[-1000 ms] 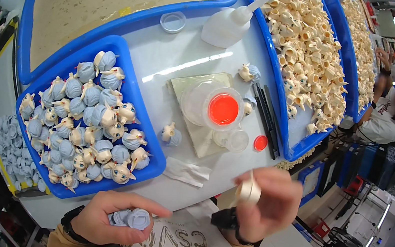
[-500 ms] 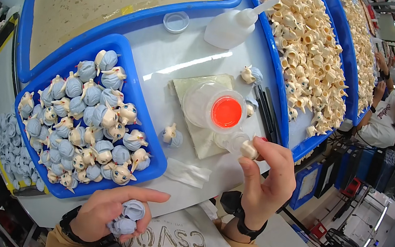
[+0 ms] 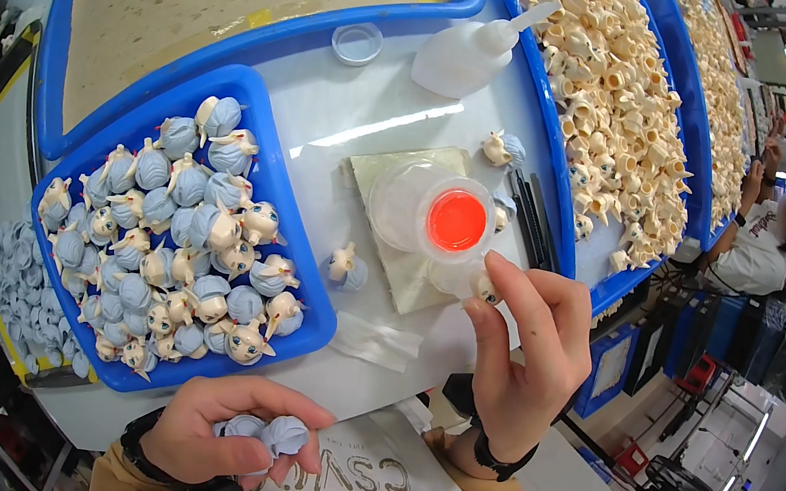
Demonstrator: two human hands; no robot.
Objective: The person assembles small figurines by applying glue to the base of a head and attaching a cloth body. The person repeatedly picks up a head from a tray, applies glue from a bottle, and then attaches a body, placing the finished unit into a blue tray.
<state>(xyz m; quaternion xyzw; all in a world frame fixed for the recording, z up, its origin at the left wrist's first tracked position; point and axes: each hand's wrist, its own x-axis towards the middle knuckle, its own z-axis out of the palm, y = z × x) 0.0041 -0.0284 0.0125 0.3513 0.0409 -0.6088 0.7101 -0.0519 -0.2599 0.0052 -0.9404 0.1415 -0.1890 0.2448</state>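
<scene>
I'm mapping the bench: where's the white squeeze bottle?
In the head view, the squeeze bottle is near the top, just right of centre, between a clear dish and a blue tray of cream parts.

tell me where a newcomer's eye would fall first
Probably the bright red patch in the translucent cup, near the centre. Next, the blue tray at left, crowded with small blue-haired heads, and the blue bin at upper right, heaped with cream pieces. Lower down, the left hand holds pale blue pieces and the right hand pinches a small cream piece.
</scene>
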